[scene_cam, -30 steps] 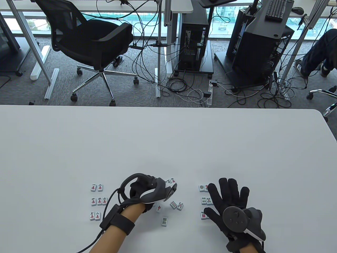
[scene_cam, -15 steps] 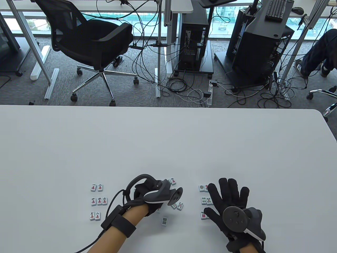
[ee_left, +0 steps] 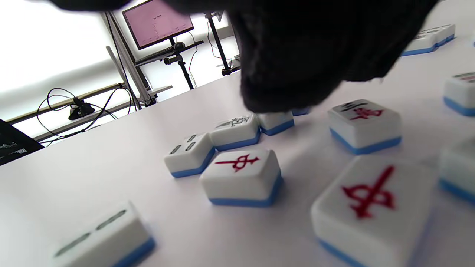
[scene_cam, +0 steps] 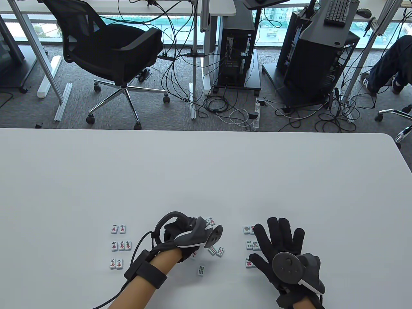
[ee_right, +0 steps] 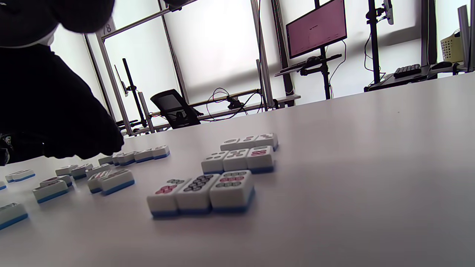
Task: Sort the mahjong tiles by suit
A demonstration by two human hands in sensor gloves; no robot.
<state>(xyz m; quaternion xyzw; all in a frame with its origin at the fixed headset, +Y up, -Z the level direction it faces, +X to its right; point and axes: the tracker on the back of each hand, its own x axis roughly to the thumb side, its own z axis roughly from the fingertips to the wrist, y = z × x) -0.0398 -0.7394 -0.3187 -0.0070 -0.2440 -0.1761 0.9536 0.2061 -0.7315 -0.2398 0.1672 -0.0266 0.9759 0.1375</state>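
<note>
Behind table: black office chair (scene_cam: 109, 48), two PC towers (scene_cam: 236, 56) on carts, tangled floor cables (scene_cam: 225, 109), keyboard (scene_cam: 336, 13), pink-screen monitor (ee_right: 316, 33).

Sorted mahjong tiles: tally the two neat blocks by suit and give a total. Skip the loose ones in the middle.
Character tiles, left block: 7
Dot tiles, right block, counted in the right wrist view: 9
Total: 16
</note>
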